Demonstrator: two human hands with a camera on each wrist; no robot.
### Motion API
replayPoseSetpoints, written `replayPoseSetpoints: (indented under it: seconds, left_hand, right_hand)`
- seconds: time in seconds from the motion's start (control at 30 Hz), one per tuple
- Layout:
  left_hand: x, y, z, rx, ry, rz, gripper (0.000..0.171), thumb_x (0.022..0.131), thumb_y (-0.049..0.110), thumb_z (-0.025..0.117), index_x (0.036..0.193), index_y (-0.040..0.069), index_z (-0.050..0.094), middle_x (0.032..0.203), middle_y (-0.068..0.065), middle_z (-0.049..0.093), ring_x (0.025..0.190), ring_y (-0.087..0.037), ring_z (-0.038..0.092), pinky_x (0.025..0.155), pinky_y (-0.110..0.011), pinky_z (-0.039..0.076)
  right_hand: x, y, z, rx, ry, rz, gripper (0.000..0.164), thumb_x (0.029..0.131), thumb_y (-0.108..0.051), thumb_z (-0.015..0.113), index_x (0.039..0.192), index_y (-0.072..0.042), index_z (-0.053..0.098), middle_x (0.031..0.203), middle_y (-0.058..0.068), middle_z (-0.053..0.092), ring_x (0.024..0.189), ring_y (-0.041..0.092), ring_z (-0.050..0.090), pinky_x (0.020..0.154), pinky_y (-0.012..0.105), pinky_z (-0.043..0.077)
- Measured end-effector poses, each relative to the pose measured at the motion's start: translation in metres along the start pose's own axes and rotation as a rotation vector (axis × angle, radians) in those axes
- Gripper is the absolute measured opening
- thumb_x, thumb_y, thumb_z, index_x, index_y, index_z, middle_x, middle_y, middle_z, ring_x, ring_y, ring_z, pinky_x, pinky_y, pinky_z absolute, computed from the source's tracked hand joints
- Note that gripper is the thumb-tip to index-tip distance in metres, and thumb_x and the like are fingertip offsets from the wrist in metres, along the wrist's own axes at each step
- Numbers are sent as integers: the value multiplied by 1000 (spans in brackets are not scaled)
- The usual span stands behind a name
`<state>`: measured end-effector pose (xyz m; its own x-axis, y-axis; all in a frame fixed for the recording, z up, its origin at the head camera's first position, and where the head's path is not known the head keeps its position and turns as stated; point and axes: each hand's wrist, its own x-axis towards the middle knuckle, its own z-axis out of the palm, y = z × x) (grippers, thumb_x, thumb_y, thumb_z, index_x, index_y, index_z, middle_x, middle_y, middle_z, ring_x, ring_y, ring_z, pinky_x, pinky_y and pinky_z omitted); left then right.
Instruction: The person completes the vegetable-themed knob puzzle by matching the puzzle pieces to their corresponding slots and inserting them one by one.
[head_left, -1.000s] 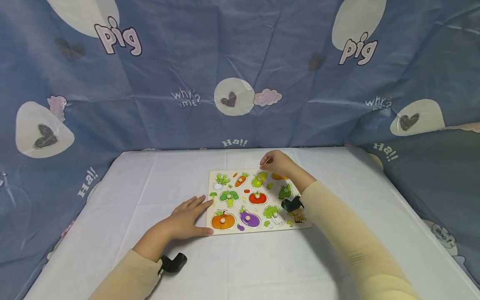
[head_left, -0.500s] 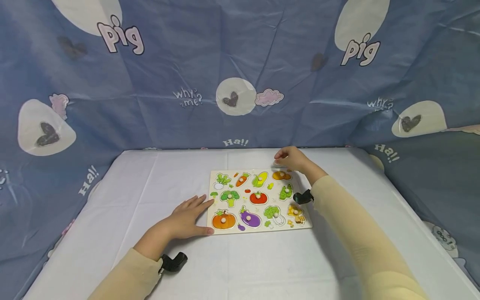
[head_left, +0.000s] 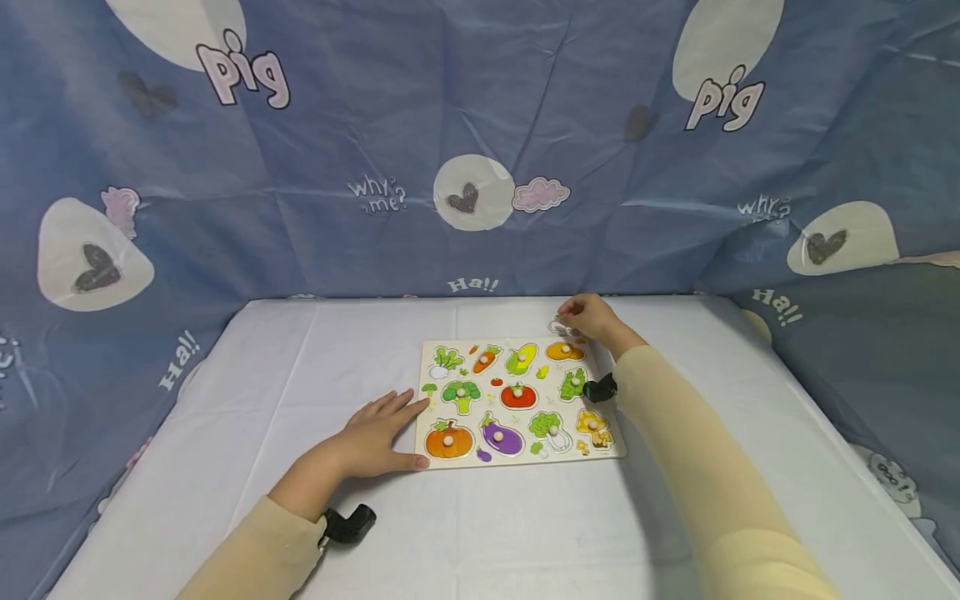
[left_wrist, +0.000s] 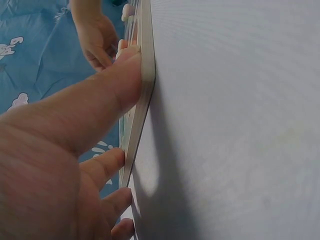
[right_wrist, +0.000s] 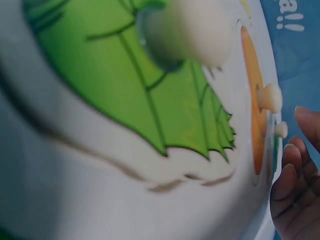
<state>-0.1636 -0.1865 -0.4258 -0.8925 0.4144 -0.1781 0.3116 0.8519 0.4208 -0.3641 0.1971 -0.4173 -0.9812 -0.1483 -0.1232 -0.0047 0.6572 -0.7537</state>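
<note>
A wooden peg puzzle board (head_left: pixel 549 388) with knobbed vegetable pieces lies flat on the table. My left hand (head_left: pixel 367 442) is spread at its left side; in the left wrist view the thumb (left_wrist: pixel 112 85) lies on the board's edge and the other fingers touch its side. Past the board's far right edge my right hand (head_left: pixel 591 318) is over a pale, knobbed puzzle piece (head_left: pixel 557 327), its picture too small to read. In the right wrist view the fingertips (right_wrist: pixel 285 180) are parted beside that piece's knob (right_wrist: pixel 281 130), and I see nothing pinched.
Set in the board are a pumpkin piece (head_left: pixel 448 440), an eggplant piece (head_left: pixel 502 438), a tomato piece (head_left: pixel 518 397), a potato-like piece (head_left: pixel 564 352) and several others. The white tablecloth (head_left: pixel 480 533) runs to a blue printed curtain (head_left: pixel 390 250) at the back.
My right hand has moved right along the board's far edge, and the piece it was holding now lies on the table beyond the board, let go. The left hand has stayed put.
</note>
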Motion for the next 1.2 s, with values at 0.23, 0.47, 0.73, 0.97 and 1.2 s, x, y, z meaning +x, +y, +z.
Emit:
replayPoseSetpoints:
  seconds: [0.23,0.47,0.73,0.97,1.2]
  left_hand:
    - [0,0,0,2,2,-2,95,81,61,74,156,17,37,163,-17,24,149,-44,17,117,-65,14]
    - [0,2,1,4,-12,-6,94,81,59,74,156,17,37,163,-17,24,149,-44,16,117,-65,14]
    - [0,1,0,6,-1,-2,95,81,60,74,156,16,37,163,-17,25,149,-45,18,116,-66,15]
    - [0,2,0,2,-3,-5,95,81,60,74,156,16,37,163,-17,24,149,-44,17,116,-66,15]
    - [0,1,0,0,0,-4,95,81,60,74,156,16,37,163,-18,24,149,-45,17,116,-66,15]
  right_hand:
    - [10,7,5,-2,20,11,19,98,-13,65,114,-2,66,99,11,57,80,17,57,65,24,48]
    - [10,5,8,-20,28,42,18,98,-9,65,112,0,66,98,11,58,80,17,55,66,23,48]
    - [9,4,8,-31,18,44,15,98,-7,64,111,0,67,98,10,57,78,15,53,61,22,48]
    - [10,4,8,-51,1,39,14,100,-9,61,112,-2,66,108,15,60,84,18,55,64,24,50]
    - [7,-1,5,-65,19,-25,18,103,-11,57,116,-2,65,129,20,58,112,30,55,88,37,50]
